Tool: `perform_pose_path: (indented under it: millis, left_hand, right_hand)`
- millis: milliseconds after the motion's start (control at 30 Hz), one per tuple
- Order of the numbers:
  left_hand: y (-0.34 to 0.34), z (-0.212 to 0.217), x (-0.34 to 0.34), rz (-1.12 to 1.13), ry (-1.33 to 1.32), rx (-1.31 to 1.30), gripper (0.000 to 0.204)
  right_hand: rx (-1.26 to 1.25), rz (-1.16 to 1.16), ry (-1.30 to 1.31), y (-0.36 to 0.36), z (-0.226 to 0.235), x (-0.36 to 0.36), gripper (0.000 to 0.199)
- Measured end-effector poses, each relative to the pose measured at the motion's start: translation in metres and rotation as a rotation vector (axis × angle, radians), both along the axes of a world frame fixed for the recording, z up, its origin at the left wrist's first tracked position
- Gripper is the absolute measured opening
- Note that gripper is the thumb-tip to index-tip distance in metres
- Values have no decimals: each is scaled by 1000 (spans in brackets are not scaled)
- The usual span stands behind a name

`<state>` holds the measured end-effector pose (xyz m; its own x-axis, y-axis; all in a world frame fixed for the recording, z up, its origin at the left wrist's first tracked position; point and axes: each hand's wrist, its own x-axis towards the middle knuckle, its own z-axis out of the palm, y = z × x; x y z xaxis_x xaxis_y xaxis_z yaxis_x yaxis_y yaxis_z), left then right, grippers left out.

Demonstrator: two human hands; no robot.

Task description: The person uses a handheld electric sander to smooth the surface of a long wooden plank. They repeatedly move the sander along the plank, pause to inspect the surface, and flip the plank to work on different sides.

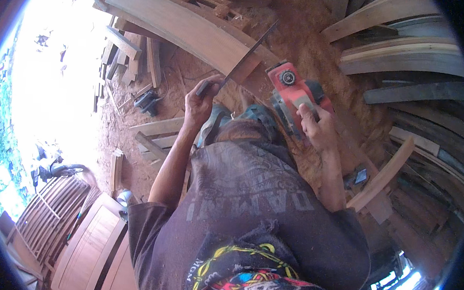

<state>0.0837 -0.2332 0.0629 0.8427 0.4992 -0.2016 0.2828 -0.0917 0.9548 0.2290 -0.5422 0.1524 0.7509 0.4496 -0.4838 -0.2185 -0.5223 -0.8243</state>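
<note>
Left fingers (210,96) clasp a long-bladed tool (251,52), right fingers (308,127) a planer (297,86) — sawdusty ground (297,30), curved boards (407,63).

- One left hand (199,105) and one right hand (318,127), making two
- One long thin blade (250,54) with one dark handle (203,88)
- One red power tool (301,88)
- One dark machine (147,103) on the ground
- One dark shirt (251,183)
- One slatted wooden frame (50,217)
- At least five curved planks (404,63) at right, overlapping, exact number unclear
</note>
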Motion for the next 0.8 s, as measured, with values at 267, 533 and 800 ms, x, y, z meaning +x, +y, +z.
perform_pose_path:
  millis: [267, 533, 800]
  left_hand:
    - [-9, -2, 2, 14, -26, 8, 21]
    - [8, 15, -83, 665, -146, -228, 33]
    - [36, 24, -129, 1001, -173, -93, 26]
  right_hand:
    - [-233, 297, -76, 22, 23, 12, 59]
    - [-221, 495, -135, 123, 14, 22, 55]
    - [82, 668, -636, 324, -57, 90, 39]
